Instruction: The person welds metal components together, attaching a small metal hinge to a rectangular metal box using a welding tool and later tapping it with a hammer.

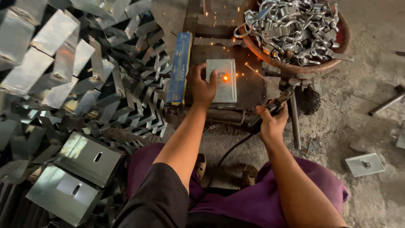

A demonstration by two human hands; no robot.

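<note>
purple-clad knees lowest; right hand (272, 122) clenches the electrode holder (276, 107), rod (258, 74) slanting up-left to the glowing spot on the plate (225, 86), which left hand (202, 86) presses flat, nearer.

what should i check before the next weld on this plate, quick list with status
1. Left hand pins the metal plate flat on the work block: ok.
2. Bare fingers sit clear of the glowing weld spot: not ok, they are right beside it.
3. Right hand grips the rod holder firmly: ok.
4. Welding rod tip reaches the spot: ok, sparks are flying there.
5. Cable runs free between the knees: ok.
6. Gloves on the hands: not ok, both bare.
</note>
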